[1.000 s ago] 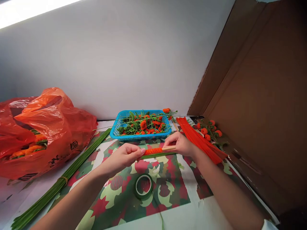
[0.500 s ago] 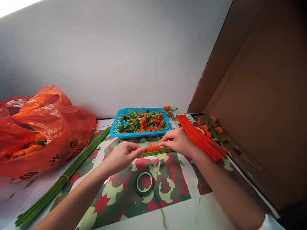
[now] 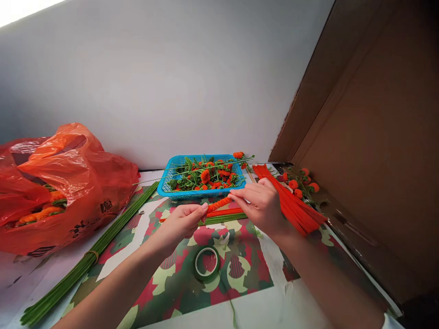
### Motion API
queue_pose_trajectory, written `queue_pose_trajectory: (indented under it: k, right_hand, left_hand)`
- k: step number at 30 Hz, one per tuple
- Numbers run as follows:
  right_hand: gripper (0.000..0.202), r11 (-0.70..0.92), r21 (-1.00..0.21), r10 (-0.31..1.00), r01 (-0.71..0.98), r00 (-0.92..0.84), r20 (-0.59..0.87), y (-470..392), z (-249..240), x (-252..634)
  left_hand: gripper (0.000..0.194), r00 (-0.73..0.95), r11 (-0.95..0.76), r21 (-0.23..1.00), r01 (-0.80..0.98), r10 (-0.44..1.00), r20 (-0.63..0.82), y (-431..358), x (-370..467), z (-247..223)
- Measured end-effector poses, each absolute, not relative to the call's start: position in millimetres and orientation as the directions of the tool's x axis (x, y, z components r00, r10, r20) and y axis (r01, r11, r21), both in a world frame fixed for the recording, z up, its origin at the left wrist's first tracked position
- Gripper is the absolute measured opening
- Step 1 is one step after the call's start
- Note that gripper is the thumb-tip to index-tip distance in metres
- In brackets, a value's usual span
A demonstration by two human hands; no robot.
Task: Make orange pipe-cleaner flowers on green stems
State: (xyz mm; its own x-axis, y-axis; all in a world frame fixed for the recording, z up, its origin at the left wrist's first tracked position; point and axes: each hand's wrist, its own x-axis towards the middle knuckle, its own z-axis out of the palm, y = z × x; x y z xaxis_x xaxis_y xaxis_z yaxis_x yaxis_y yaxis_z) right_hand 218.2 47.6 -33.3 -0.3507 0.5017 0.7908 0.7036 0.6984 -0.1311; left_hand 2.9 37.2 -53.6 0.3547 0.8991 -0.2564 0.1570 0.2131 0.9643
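Observation:
Between my two hands stretches a coiled orange pipe cleaner (image 3: pixel 219 203), slanting up to the right. My left hand (image 3: pixel 183 225) pinches its lower left end between thumb and fingers. At the upper right end, my right hand (image 3: pixel 259 203) grips it with the fingertips. Beneath it on the table lie straight orange pipe cleaners (image 3: pixel 226 212) and a few green pipe cleaners (image 3: pixel 224 219). Nearer to me rests a roll of green floral tape (image 3: pixel 207 264), its loose end trailing toward the front edge.
A blue basket (image 3: pixel 202 195) of orange flowers and green pieces stands behind my hands. To the right are an orange pipe cleaner bundle (image 3: pixel 295 203) and finished flowers (image 3: pixel 297 185). At left lie a tied green bundle (image 3: pixel 103 244) and a red plastic bag (image 3: pixel 99 187). Cardboard (image 3: pixel 370 137) walls the right side.
The coiled orange pipe cleaner has been raised off the table and tilted, its right end higher. My right hand has turned and shifted slightly right. Straight orange pipe cleaners now show below.

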Motion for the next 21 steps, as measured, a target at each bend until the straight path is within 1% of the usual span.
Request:
queue_pose_trajectory:
  k: [3, 7, 9, 11, 13, 14, 16, 18, 21]
  right_hand:
    - [0.022, 0.681, -0.135, 0.485, 0.720, -0.305, 0.820, 43.8, -33.4, 215.4]
    - [0.020, 0.704, -0.183, 0.447, 0.686, -0.229, 0.865, 41.4, -37.3, 211.8]
    - [0.016, 0.736, -0.240, 0.452, 0.634, -0.195, 0.870, 42.1, -39.6, 211.5]
    - [0.013, 0.775, -0.355, 0.501, 0.523, -0.164, 0.850, 44.9, -41.6, 212.6]
    - [0.014, 0.765, -0.543, 0.615, 0.346, -0.141, 0.776, 49.6, -43.3, 214.8]
    - [0.017, 0.720, -0.648, 0.689, 0.248, -0.143, 0.711, 52.4, -44.0, 216.1]
    - [0.024, 0.565, -0.820, 0.819, 0.090, -0.179, 0.545, 58.4, -45.1, 218.7]
    - [0.029, 0.417, -0.909, 0.883, 0.004, -0.238, 0.404, 63.5, -45.8, 220.9]
    - [0.031, 0.294, -0.955, 0.913, -0.041, -0.284, 0.293, 68.5, -46.5, 223.7]
  left_hand:
    - [0.055, 0.361, 0.282, 0.959, 0.012, 0.894, -0.267, 34.3, 7.4, -52.0]
    - [0.051, 0.357, 0.372, 0.917, -0.143, 0.884, -0.303, 32.3, 10.9, -49.8]
    - [0.051, 0.363, 0.391, 0.902, -0.185, 0.880, -0.307, 32.7, 10.7, -49.9]
    - [0.050, 0.374, 0.402, 0.893, -0.204, 0.875, -0.308, 33.8, 9.5, -51.1]
    - [0.050, 0.386, 0.407, 0.889, -0.208, 0.870, -0.307, 35.5, 8.1, -53.1]
    - [0.050, 0.392, 0.407, 0.890, -0.207, 0.868, -0.306, 36.4, 7.5, -54.3]
    - [0.050, 0.406, 0.407, 0.891, -0.201, 0.862, -0.302, 38.1, 6.5, -56.7]
    - [0.050, 0.420, 0.404, 0.894, -0.196, 0.858, -0.295, 39.3, 6.1, -59.0]
    - [0.049, 0.442, 0.394, 0.902, -0.174, 0.850, -0.286, 40.3, 5.8, -61.8]
